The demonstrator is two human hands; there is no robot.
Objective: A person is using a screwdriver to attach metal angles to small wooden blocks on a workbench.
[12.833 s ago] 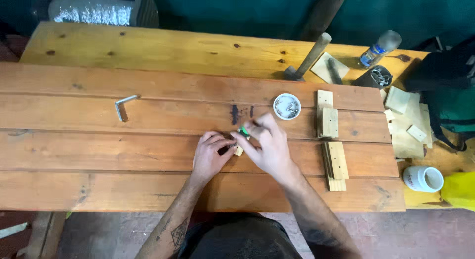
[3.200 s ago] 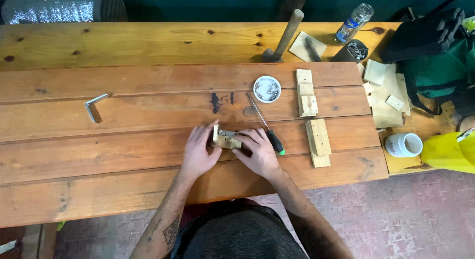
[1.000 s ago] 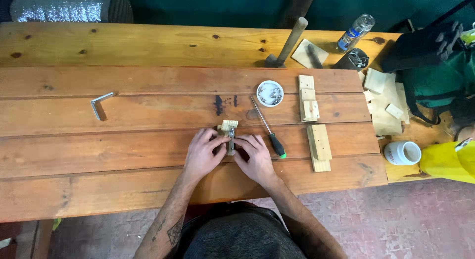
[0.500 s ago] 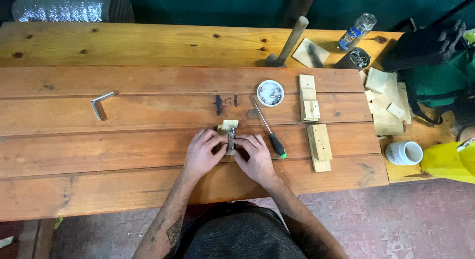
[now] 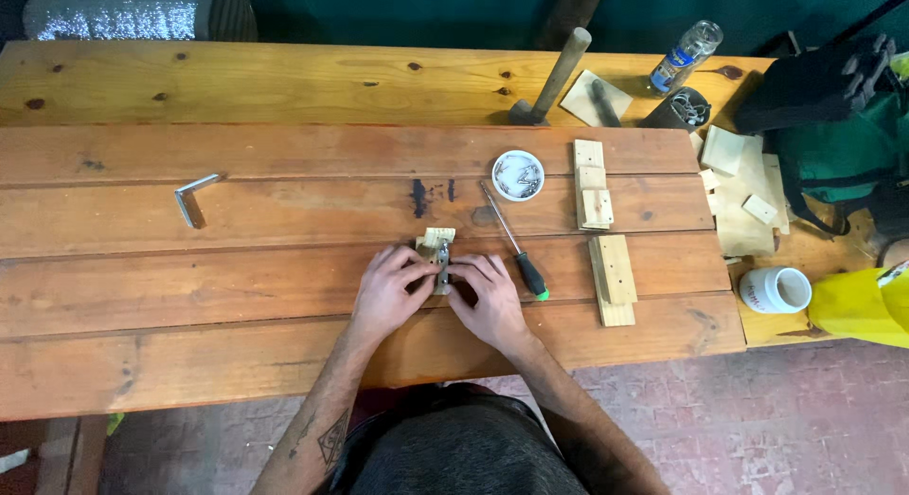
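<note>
Nearest the person, the left hand (image 5: 386,289) and the right hand (image 5: 486,296) rest on the wooden surface (image 5: 237,296), and each grip pinches one side of a small wood block (image 5: 436,241) with a metal bracket (image 5: 442,268) lying on it, right between the fingertips. Just right of the right hand lies a screwdriver (image 5: 516,244) with a green-tipped black handle, and beyond it stand two stacks of wood pieces (image 5: 601,230) and a small white dish of screws (image 5: 518,175). Farther off, a metal angle (image 5: 192,195) lies well to the left, while a hammer (image 5: 551,77) and a plastic bottle (image 5: 684,56) sit at the far edge.
</note>
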